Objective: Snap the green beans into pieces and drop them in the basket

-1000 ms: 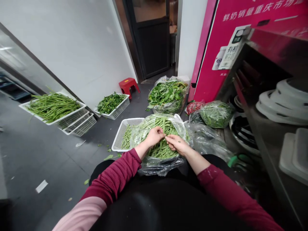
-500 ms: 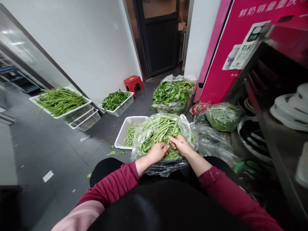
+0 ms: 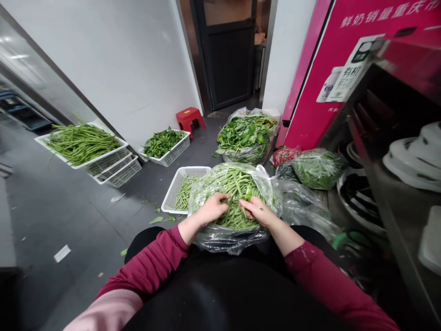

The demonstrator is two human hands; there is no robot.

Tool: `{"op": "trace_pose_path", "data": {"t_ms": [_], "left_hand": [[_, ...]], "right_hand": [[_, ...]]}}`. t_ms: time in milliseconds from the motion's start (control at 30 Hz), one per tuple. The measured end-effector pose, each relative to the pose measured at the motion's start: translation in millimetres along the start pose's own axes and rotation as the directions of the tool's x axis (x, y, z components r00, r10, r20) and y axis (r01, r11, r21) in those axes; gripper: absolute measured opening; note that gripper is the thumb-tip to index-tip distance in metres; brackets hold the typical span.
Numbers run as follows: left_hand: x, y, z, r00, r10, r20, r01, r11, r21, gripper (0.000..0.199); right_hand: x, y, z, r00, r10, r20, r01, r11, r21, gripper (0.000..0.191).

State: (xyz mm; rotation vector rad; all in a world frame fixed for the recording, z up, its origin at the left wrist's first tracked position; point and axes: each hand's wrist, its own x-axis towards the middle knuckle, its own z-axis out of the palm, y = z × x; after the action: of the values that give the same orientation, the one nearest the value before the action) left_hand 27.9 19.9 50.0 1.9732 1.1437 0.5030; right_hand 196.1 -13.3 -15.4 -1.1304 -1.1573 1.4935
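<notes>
A clear plastic bag point(image 3: 203, 188) full of green beans point(image 3: 230, 179) lies open between my knees. My right hand point(image 3: 258, 210) is over the right part of the pile, thumb and fingers pinched on a green bean point(image 3: 244, 209). Some leafy green bits show beside those fingertips. My left hand point(image 3: 214, 208) hovers over the left part of the pile with its fingers curled together; what they hold, if anything, is too small to make out. Just left of the bag, a white perforated basket point(image 3: 169, 195) contains shorter pieces of bean point(image 3: 185, 191).
Stacked white baskets point(image 3: 117, 172) with long green stems on top stand at left. Ahead are a basket of leafy greens point(image 3: 163, 142), a red stool point(image 3: 190, 120) and a big bag of leaves point(image 3: 246, 135). More bagged greens point(image 3: 319, 168) and a metal shelf point(image 3: 396, 207) flank my right.
My left hand has moved left, away from my right hand, and the two are now apart. My right hand stays almost in place. The view has shifted slightly.
</notes>
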Motion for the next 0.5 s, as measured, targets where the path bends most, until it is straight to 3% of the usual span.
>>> {"op": "trace_pose_path", "data": {"t_ms": [67,133,233,333,500], "left_hand": [[14,-5,-4.4,0.978,-0.183,0.097,0.203,0.940,-0.273,0.029],[26,-6,-5.2,0.956,-0.248,0.154,0.291,0.845,-0.449,0.032],[37,-3,-4.8,0.962,-0.258,0.094,0.263,0.766,-0.587,0.033],[36,-3,-9.3,0.971,-0.238,-0.015,0.177,0.761,-0.624,0.033],[23,-4,-15.6,0.975,-0.202,-0.096,0.118,0.829,-0.547,0.031]], "right_hand": [[-1,0,3,1.000,-0.015,0.021,0.018,0.989,-0.147,0.034],[0,1,7,0.998,-0.056,0.029,0.062,0.959,-0.276,0.034],[0,3,8,0.994,-0.109,0.006,0.103,0.916,-0.387,0.035],[-5,-5,-1,0.976,-0.160,-0.146,0.092,0.916,-0.389,0.037],[10,-66,-43,0.839,-0.346,-0.420,0.186,0.908,-0.375,0.034]]}}
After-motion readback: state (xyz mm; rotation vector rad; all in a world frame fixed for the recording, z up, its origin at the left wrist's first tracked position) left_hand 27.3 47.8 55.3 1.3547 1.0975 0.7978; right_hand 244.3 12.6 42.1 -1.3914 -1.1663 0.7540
